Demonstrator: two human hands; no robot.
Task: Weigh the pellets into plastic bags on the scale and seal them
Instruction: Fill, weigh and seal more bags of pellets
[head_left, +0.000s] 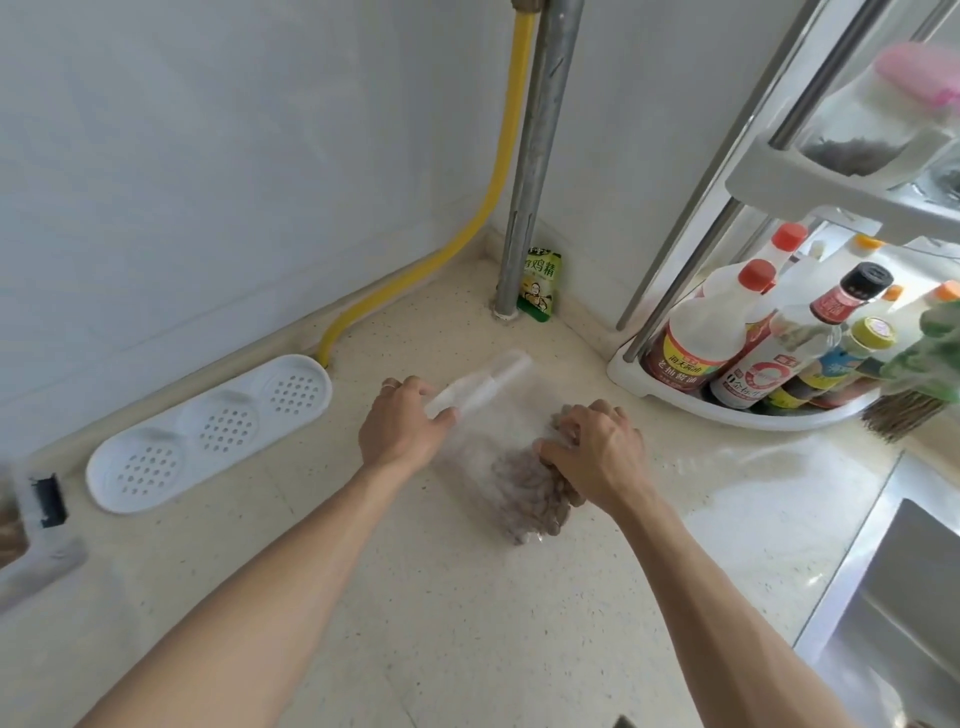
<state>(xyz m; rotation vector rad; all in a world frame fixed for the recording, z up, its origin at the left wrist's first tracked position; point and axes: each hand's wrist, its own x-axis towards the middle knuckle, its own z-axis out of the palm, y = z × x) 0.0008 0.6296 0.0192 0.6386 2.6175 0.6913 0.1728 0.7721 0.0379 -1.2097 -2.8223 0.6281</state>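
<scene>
nearest us, our two bare forearms reach out over the speckled counter (415, 597). our right hand (592, 457) lies on the clear plastic bag (483, 441), fingers curled down and pressing on the brown pellets (524, 493) bunched inside its near end; we cannot tell whether the fingers close round them. our left hand (400, 426) grips the bag's open end, thumb and fingers pinching the rolled plastic, a ring on one finger. the bag lies flat on the counter between the two hands, blurred toward its far end.

at the left edge we see part of a white device (41, 519) with a dark panel, too blurred to name. beyond it lies a white tray (208, 431) with three perforated hollows, beside the wall. to the right stands a corner rack (737, 405) holding sauce bottles (696, 343), and a steel sink (893, 597) sits at the right edge. in the far corner a yellow hose (498, 171) and a grey pipe (540, 156) run up the wall, with a green packet (540, 286) leaning behind the pipe.
</scene>
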